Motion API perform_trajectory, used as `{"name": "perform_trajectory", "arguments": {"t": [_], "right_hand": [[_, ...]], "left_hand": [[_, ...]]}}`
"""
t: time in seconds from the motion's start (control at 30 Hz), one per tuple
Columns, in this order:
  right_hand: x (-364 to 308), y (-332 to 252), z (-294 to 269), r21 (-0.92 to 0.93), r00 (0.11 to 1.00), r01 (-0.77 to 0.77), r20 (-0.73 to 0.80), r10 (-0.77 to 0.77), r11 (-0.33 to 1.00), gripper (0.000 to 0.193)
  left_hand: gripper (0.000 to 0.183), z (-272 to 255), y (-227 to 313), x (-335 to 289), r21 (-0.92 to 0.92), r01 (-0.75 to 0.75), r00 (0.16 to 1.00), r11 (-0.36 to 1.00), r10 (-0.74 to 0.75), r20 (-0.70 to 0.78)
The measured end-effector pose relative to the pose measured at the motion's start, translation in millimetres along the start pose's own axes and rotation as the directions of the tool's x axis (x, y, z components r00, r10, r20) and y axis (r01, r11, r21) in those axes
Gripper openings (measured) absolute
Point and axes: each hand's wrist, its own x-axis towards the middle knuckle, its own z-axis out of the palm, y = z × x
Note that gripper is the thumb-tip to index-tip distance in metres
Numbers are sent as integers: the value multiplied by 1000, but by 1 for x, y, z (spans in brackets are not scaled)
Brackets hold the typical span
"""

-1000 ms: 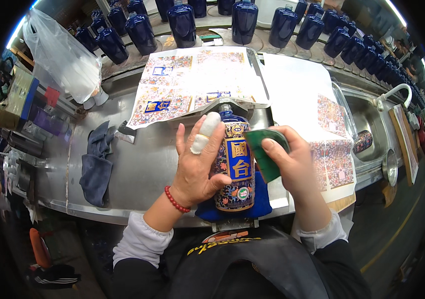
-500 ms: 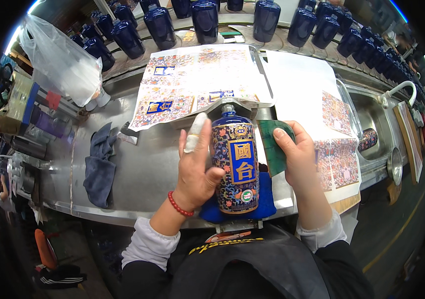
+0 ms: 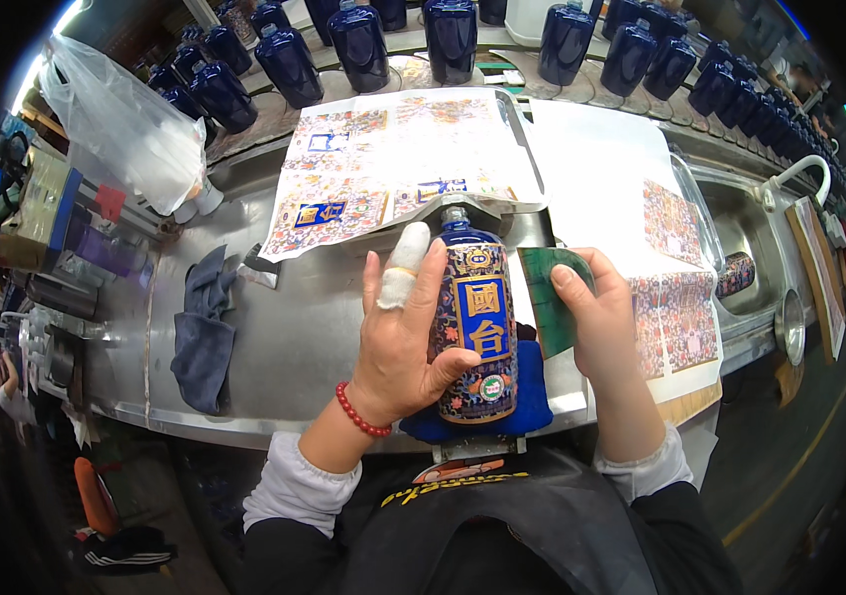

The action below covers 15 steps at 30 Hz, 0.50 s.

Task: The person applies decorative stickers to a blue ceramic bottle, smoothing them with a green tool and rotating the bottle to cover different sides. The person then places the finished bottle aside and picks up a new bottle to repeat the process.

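A dark blue bottle (image 3: 485, 322) with a floral decal and a blue-and-gold front panel lies face up on a blue cloth pad (image 3: 534, 397), its neck pointing away from me. My left hand (image 3: 395, 337) rests along its left side, fingers stretched out and thumb across the lower front. White wrapping covers one finger, and red beads circle the wrist. Between the thumb and fingers of my right hand (image 3: 603, 317) is a flat green scraper (image 3: 545, 297), held just right of the bottle and apart from it.
Printed decal sheets (image 3: 343, 169) lie beyond the bottle, with another sheet (image 3: 601, 149) to the right. Plain blue bottles (image 3: 358, 50) line a conveyor behind. A grey cloth (image 3: 205, 342) lies on the metal table at left. At right are a sink (image 3: 740, 213) and faucet (image 3: 814, 164).
My left thumb has moved right, onto the bottle's front, and the left hand sits slightly further over it. The scraper has shifted slightly right. The bottles on the conveyor have moved right.
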Motion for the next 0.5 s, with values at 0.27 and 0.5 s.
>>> {"name": "perform_trajectory", "arguments": {"t": [0.27,0.5], "right_hand": [[27,-19,24,-132,986,29,165,-7,991,22],[51,-23,19,-163,984,16,178,14,986,16]], "left_hand": [[99,1,5,10,-199,98,995,975,-94,30],[100,4,1,4,-338,138,990,931,-133,40]]}}
